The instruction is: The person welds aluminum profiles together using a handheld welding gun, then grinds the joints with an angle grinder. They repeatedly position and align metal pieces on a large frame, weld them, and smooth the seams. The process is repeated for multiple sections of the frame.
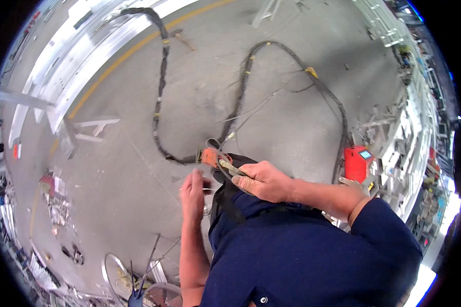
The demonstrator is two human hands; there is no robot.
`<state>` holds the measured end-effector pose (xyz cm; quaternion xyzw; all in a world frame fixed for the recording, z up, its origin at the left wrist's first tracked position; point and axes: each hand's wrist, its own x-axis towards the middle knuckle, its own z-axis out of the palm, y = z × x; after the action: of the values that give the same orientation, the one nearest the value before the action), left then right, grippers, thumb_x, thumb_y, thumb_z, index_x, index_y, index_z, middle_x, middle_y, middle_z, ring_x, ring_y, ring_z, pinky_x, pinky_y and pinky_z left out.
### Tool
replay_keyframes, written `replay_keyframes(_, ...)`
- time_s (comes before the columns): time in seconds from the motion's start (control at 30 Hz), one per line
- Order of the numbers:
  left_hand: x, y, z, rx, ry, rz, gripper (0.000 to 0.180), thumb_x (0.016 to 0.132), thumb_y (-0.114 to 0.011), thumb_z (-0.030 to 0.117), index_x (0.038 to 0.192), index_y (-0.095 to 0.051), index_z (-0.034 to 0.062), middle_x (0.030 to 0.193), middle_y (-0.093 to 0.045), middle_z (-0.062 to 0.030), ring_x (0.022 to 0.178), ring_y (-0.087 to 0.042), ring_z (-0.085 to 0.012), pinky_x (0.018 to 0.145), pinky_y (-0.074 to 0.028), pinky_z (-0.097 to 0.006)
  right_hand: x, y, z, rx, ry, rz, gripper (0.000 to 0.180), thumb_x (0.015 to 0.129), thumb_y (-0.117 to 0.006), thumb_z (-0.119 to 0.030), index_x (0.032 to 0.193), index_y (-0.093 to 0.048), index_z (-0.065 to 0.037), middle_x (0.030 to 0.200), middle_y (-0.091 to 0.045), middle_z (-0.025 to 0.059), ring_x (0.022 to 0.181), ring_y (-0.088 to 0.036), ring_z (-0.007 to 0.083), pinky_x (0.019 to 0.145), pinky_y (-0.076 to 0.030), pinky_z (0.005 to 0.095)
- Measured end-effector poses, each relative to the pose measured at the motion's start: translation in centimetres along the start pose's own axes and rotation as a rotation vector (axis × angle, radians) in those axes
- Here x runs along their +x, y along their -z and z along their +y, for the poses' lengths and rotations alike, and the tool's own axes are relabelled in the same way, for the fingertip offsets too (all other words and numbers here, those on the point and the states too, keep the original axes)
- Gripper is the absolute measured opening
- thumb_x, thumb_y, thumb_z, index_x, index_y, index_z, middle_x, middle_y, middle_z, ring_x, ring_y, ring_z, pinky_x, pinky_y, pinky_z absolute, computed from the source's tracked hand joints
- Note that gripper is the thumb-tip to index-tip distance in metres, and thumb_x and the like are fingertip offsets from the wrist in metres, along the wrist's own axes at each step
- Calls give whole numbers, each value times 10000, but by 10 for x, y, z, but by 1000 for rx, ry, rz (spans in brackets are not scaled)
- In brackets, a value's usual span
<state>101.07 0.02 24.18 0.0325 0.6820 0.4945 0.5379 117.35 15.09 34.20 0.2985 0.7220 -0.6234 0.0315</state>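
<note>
My right hand (265, 181) is wrapped round a grey cable (230, 169) in front of my waist, its thumb pressed along the top. The cable loops away toward an orange fitting (209, 157) just beyond my body. My left hand (192, 190) hovers lower and to the left of that fitting, apart from it. Its fingers are curled together, and whatever they pinch is too small to make out. A long dark wrapped hose (162, 87) winds over the floor, with yellow bands at intervals, and reaches up close to the fitting.
A red machine (357, 162) with a small screen stands at the right, beside metal scraps. White metal frames (95, 128) lie at the left. A fan (161, 295) is near the lower edge. A yellow line (120, 59) crosses the grey floor.
</note>
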Motion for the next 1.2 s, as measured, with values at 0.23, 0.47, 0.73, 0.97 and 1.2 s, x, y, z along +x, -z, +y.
replay_keyframes(0.23,81,-29,-7,-551,435,-148,787,948,-344,695,1162,-525,-41,911,-621,-181,793,-665,-314,728,-583,-427,35,-28,11,124,86,41,343,969,-590,-254,787,-499,23,712,-513,248,667,-546,415,612,-442,437)
replay_keyframes(0.47,121,-55,8,-580,603,-200,641,858,-553,681,908,-607,45,720,-588,-75,592,-596,-209,525,-535,-360,63,-21,-6,122,175,-81,255,949,-600,-226,878,-588,19,782,-601,240,738,-624,412,648,-491,447)
replay_keyframes(0.73,201,-16,11,-746,408,-87,174,897,-641,189,774,-558,98,600,-519,2,483,-521,-157,447,-437,-302,77,53,11,180,-159,285,242,843,-710,-141,1026,-672,13,882,-690,115,796,-643,159,715,-514,307)
replay_keyframes(0.97,203,125,85,-533,-198,281,778,842,-714,92,1411,-191,0,1065,-553,-140,835,-623,-191,684,-552,-328,115,116,101,-419,-411,712,405,873,-686,-228,1170,-625,41,1065,-678,160,970,-641,217,899,-496,353)
replay_keyframes(1.2,155,216,188,-336,-540,-32,878,823,-716,53,1478,-132,38,1284,-462,-167,1091,-570,-229,878,-521,-367,312,-66,-79,301,-55,121,512,965,-612,-317,1353,-500,-2,1255,-592,111,1129,-584,200,928,-505,389)
